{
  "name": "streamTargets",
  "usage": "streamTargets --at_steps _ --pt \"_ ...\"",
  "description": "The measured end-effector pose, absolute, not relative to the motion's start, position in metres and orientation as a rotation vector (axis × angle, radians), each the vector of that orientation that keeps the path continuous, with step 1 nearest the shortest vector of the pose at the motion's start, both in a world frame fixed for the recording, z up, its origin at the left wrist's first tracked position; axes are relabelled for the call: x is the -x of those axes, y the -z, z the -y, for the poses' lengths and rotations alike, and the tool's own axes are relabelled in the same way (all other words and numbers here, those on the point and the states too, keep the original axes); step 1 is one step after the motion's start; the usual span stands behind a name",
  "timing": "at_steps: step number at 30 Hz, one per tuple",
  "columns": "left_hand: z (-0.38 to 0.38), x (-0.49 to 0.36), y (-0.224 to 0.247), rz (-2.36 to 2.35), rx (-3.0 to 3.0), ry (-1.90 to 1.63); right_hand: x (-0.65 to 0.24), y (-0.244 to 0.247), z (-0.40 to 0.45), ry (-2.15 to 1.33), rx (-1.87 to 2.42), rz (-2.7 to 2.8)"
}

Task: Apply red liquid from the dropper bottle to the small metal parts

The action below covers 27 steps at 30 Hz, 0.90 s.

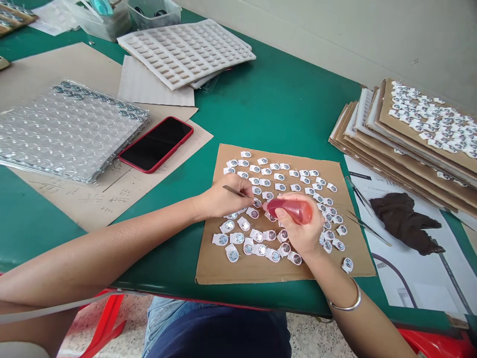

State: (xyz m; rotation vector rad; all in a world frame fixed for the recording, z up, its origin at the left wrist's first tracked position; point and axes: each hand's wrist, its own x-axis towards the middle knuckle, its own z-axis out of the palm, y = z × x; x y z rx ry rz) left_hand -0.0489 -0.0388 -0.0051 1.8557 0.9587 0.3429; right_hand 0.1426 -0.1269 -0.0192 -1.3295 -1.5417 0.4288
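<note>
My left hand [227,196] is closed on a pair of thin metal tweezers [233,191], whose tips are hidden near the small parts. In my right hand [303,228] is a red squeeze bottle [290,210], tilted with its nozzle pointing left towards the tweezers. Both hands are over a brown cardboard sheet [208,271]. Rows of small round metallic discs on white tabs [233,254] lie across it. Whether the nozzle touches a disc I cannot tell.
To the right are two more tweezers [368,228], a dark cloth [404,221] and stacked cardboard sheets [357,132]. A red-cased phone [156,144], a clear plastic tray [67,134] and white foam trays [186,49] lie left and behind. Plastic tubs [156,20] stand at the back.
</note>
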Motion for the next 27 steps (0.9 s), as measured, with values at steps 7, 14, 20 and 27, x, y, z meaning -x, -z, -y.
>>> streamTargets --at_steps 7,14,20,27 --pt "0.039 0.048 0.008 -0.974 -1.865 -0.369 -0.141 0.018 0.127 -0.412 1.363 1.542" --pt "0.040 0.050 -0.016 -0.962 -1.857 -0.409 -0.154 -0.003 0.121 -0.670 1.295 1.246" --pt "0.054 0.077 -0.040 -1.064 -1.940 -0.551 -0.147 -0.033 0.108 -0.554 1.209 1.185" --pt "0.078 0.097 -0.025 -1.132 -1.928 -0.478 -0.118 -0.016 0.106 -0.514 1.189 1.189"
